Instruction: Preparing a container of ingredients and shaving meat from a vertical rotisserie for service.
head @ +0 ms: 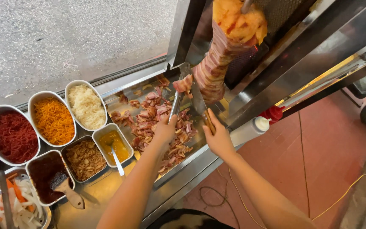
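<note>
My left hand [164,130] grips metal tongs [176,104] that pinch a strip of meat [184,84] beside the vertical meat spit [221,55]. My right hand [218,138] holds a wooden-handled knife [200,101] with its blade up against the lower part of the spit. Below both hands lies a steel tray [191,157] heaped with sliced meat pieces [159,121].
Steel tubs at left hold red shreds [13,135], orange shreds [54,120], white shreds [86,106], fried onions [84,159], yellow sauce with a spoon [116,157], and dark sauce with a brush [62,183]. White [250,129] and red [272,113] squeeze bottles stand right.
</note>
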